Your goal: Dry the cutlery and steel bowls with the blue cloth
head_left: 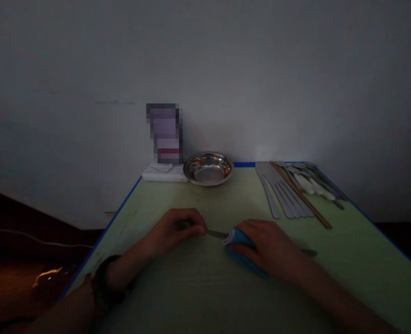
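My left hand point(188, 223) is closed in a pinch on one end of a slim metal piece of cutlery point(216, 234), held low over the table. It looks like a table knife, but its middle is hidden. A folded blue cloth point(238, 239) wraps round that middle, and my right hand point(270, 248) is closed over the cloth. Past my right wrist shows a grey metal end point(309, 253), in line with the cutlery; whether it belongs to the same piece I cannot tell.
On the pale green table point(191, 287) a shiny steel bowl point(208, 174) stands at the back. Left of it are a white box point(162, 172) and a blurred-out upright panel point(167, 134). Flat metal cutlery point(289, 197), brown chopsticks point(301, 195) and white-handled utensils point(313, 185) lie back right.
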Demonstrator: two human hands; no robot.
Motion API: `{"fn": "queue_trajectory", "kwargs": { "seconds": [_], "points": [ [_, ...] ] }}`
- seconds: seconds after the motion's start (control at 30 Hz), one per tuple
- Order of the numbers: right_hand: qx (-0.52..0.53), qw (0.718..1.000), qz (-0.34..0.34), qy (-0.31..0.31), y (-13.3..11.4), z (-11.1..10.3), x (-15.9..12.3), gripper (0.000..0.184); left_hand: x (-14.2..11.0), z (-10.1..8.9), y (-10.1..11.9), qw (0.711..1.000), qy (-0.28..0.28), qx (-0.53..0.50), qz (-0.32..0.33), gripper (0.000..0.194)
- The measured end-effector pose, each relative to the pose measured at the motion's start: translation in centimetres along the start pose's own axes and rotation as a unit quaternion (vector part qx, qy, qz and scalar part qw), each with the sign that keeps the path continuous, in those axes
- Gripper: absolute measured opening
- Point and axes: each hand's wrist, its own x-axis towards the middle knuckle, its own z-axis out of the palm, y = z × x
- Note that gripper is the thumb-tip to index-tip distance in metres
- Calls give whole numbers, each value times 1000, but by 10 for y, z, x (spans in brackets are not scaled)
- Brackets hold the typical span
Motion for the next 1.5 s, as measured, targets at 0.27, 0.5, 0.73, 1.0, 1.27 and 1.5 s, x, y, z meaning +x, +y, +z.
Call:
{"fn": "queue_trajectory", "kwargs": {
  "seconds": [0.27, 0.5, 0.73, 1.0, 1.27, 1.5],
  "points": [
    [-83, 995, -59, 24, -21, 18, 16, 22, 5, 11, -7, 1000, -8, 12, 3, 17],
    [-88, 994, -50, 44, -21, 17, 17, 22, 2, 11, 0, 993, -7, 79, 87, 15],
    [-74, 996, -18, 55, -16, 14, 16, 24, 0, 13, 3, 991, 8, 107, 77, 13],
    [211, 928, 110, 285, 0, -55, 51, 38, 1, 12, 7, 999, -6, 41, 20, 19],
    [662, 575, 157, 454, -12, -56, 115, 39, -13, 42, 21, 994, -70, -78, -42, 38],
    [642, 584, 146, 474, -16, -33, 116, 41, -8, 52, 19, 992, 60, -58, -89, 39]
  ]
}}
